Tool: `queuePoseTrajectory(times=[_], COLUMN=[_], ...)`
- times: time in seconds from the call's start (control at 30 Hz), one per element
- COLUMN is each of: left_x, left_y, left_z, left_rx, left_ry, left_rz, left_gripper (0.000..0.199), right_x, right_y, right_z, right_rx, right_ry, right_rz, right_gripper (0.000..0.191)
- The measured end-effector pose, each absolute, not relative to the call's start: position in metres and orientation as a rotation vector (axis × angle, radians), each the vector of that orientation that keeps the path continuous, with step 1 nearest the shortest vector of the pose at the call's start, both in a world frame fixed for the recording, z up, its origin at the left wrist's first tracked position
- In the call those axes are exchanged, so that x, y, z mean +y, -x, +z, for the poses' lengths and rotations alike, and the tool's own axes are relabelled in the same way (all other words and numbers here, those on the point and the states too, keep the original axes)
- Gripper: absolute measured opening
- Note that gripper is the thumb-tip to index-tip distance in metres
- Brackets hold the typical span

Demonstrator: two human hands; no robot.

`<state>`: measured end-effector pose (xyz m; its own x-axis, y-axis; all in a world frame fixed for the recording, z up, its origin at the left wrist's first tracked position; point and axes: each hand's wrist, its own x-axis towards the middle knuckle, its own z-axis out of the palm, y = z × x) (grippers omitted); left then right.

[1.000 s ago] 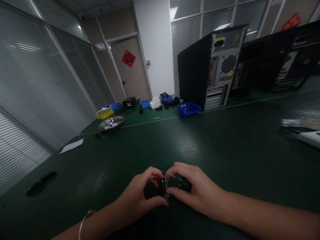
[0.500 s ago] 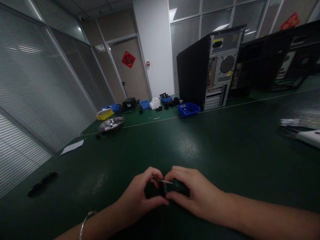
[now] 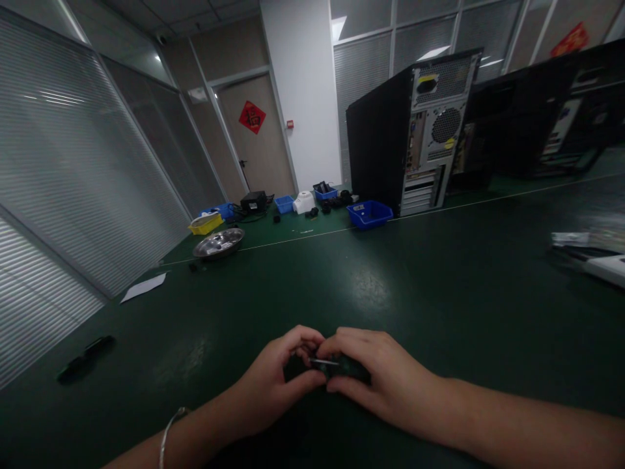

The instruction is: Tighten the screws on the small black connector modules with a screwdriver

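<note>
In the low middle of the head view, my right hand is closed around a small dark device, its thumb below and its fingers above. A thin silver strip runs along the device's upper edge at the left. My left hand pinches that left end between thumb and curled fingers, and the fingertips of both hands meet there. Much of the device is hidden by fingers and in shadow, so its exact kind does not show. Both hands are just above the dark green table.
Two dark pen-like pieces lie at the left, near a white paper. A metal bowl, a yellow tray and a blue bin stand farther back. A computer tower rises behind; a blurred white item sits right.
My left thumb and fingers have come in against the device's left end. The green circuit-board edge seen there before is now mostly covered. My right hand keeps its grip.
</note>
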<state>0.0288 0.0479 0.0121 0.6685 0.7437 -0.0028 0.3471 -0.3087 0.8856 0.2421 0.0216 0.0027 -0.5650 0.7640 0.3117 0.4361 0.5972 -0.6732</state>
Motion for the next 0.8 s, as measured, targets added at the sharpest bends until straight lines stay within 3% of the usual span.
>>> queuePoseTrajectory(times=[0.23,0.5,0.8], left_x=[0.063,0.103,0.097], left_y=[-0.022,0.007,0.003], left_z=[0.002,0.006,0.012], left_rx=[0.803,1.051,1.075], left_ry=[-1.466,-1.198,-1.209], left_rz=[0.726,1.177,1.162], left_gripper=[0.032,0.040,0.040], right_x=[0.022,0.024,0.025], right_y=[-0.244,-0.246,-0.247], right_z=[0.002,0.005,0.003], right_rx=[-2.118,-2.100,-2.094], right_ry=[0.908,0.939,0.929], right_rz=[0.752,0.821,0.842], right_gripper=[0.028,0.023,0.020])
